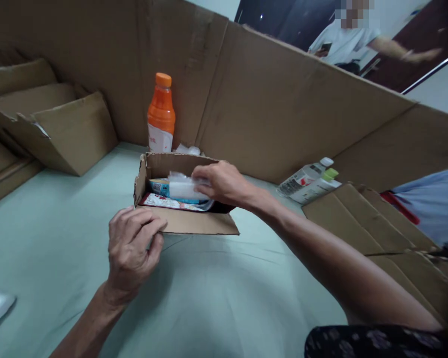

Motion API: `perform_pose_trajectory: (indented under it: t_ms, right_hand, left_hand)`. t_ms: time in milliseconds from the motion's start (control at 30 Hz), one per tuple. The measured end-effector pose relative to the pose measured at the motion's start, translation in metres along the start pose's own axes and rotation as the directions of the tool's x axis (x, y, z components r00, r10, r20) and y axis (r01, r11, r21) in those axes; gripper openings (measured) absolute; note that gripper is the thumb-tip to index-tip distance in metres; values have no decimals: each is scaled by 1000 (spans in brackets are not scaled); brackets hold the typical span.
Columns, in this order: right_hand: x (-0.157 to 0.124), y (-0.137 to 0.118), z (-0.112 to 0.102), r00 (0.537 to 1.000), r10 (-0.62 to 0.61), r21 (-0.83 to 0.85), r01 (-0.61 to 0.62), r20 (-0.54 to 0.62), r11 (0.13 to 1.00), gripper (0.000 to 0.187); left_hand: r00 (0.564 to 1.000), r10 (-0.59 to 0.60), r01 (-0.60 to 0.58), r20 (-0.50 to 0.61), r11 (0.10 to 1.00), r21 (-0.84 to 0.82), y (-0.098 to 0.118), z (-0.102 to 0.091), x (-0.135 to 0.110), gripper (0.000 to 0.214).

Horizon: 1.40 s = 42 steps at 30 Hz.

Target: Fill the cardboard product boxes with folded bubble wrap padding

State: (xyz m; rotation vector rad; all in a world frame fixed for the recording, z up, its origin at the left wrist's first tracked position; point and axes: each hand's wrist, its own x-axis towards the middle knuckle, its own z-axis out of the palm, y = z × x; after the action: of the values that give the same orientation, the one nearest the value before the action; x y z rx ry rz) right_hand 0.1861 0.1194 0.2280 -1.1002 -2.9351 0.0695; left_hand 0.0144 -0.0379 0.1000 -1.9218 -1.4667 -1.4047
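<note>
In the middle of the table stands a small open cardboard box (199,222), its front flap folded down toward me. My left hand (134,248) closes on the flap at the box's front left corner, fingers above and thumb at the edge. My right hand (224,183) reaches in over the right side and grips a piece of translucent plastic wrap (184,187), slightly blurred. Under the wrap lie a blue packet (160,188) and a white-and-red printed packet (164,201), both partly covered. The box's right inner end is hidden by my right hand.
An orange drink bottle (162,112) stands behind the box. Clear and white bottles (302,179) lean at the right near folded cardboard (366,219). More cardboard boxes (78,132) stand left. A tall cardboard wall (269,94) closes the back; a person (347,42) is beyond it.
</note>
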Motion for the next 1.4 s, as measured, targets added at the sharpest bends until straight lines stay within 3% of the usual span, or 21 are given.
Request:
perform_pose_trajectory:
  t_ms: [67,167,333,400,467,533,567,633,667,700,733,800,867,933,1067,1167,1267,1333,1400]
  right_hand:
    - [21,-8,8,967,-4,-120,36,253,992,18]
    - [35,-15,22,927,39,-251,60,373,966,23]
    - [36,-17,39,952,-32,-379,152,306,913,26]
    - [30,-16,32,970,-43,-395,138,239,908,23]
    - [15,-10,18,995,-52,-366,80,86,927,19]
    - [-13,2,4,983,-30,-248,-17,-183,969,18]
    - [-32,10,0,943,9,-152,-63,-332,986,18]
    - [-76,28,4,820,149,85,-122,-552,989,17]
    - [-98,36,13,772,230,198,-137,-592,971,16]
    - [-117,41,26,754,317,314,-154,-575,937,17]
    - [-132,44,43,753,389,422,-163,-531,892,21]
    - [-146,39,80,802,458,578,-179,-383,796,44]
    - [-138,25,111,862,437,665,-171,-256,727,65]
    - [-116,9,127,892,401,711,-142,-210,688,67]
    - [-87,1,119,871,418,766,-80,-257,637,67]
    - [-115,8,112,814,495,775,-90,-305,625,65]
    - [-169,1,120,700,633,749,-213,-331,627,54]
    - [-202,-17,131,620,697,723,-287,-361,629,50]
    - [-224,-40,143,619,673,690,-276,-405,669,53]
  left_hand:
    - [1000,-8,8,14,1000,-11,-2,0,1,27]
    - [1000,-17,17,18,999,-30,-5,1,0,27]
    - [997,-76,76,-14,997,-20,1,-1,0,34]
    - [984,-165,164,-64,986,-13,6,-6,0,50]
    - [955,-275,272,-111,961,-45,9,-13,-1,66]
    - [908,-406,394,-104,911,-122,7,-19,-3,71]
    - [871,-486,469,-73,867,-171,3,-21,-5,71]
    - [770,-637,622,38,736,-268,-6,-22,-9,69]
    - [715,-691,684,106,661,-308,-12,-21,-12,70]
    - [669,-725,728,167,593,-343,-17,-19,-15,71]
    - [635,-742,757,218,539,-370,-21,-16,-17,72]
    - [598,-750,784,283,475,-400,-27,-8,-22,75]
    - [583,-743,793,328,435,-426,-30,0,-25,76]
    - [577,-742,793,342,409,-451,-31,8,-23,74]
    - [576,-774,780,263,424,-460,-24,22,-8,71]
    - [612,-730,761,305,439,-478,1,34,0,70]
    - [637,-625,762,451,422,-492,36,39,-6,68]
    - [627,-581,776,519,406,-482,50,32,-17,68]
    - [590,-612,803,527,383,-456,51,17,-30,68]
